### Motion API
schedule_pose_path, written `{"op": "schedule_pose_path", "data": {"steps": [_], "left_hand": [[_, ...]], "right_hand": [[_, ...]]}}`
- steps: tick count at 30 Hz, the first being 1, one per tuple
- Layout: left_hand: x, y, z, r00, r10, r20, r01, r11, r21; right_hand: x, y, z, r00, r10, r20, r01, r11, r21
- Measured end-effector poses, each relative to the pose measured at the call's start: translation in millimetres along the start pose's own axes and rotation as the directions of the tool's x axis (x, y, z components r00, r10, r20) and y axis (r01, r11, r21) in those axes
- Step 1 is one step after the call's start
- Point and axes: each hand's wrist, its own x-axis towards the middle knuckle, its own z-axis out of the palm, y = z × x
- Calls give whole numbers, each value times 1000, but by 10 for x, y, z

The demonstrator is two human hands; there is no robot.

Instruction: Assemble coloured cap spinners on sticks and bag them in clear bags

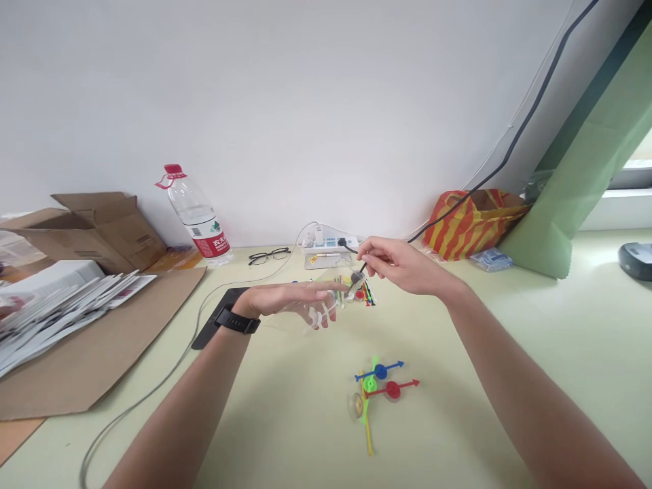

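My left hand (285, 299), wearing a black wristband, is palm down above the table with its fingers partly curled around a white arrow spinner (316, 318). Between thumb and fingers, my right hand (394, 265) pinches a black arrow spinner (356, 278), tilted close to the left fingertips. Behind the hands lie several small coloured spinner pieces (367, 295), partly covered. Nearer me, a blue arrow spinner (380, 371), a red arrow spinner (392, 390), a green arrow spinner (370, 385) and a yellow arrow spinner (369, 438) lie crossing or close together.
Along the wall stand a water bottle (206, 227), glasses (269, 256), a power strip (330, 243) and a striped bag (453, 227). Cardboard (102, 353) with papers lies left, before a box (102, 234). A grey cable (189, 343) passes a black phone-like slab (214, 326).
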Motion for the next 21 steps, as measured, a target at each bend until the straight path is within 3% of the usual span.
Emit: {"op": "schedule_pose_path", "data": {"steps": [10,17,21], "left_hand": [[22,-47,-27,1000,-8,9,8,1000,-1],[59,-59,-22,999,-22,28,20,997,72],[82,-65,-7,999,-23,33,21,997,71]], "right_hand": [[-52,-56,-159,988,33,149,-57,986,158],[-13,-5,-120,998,-23,-53,25,999,31],[36,55,-28,998,8,-59,-6,1000,31]]}}
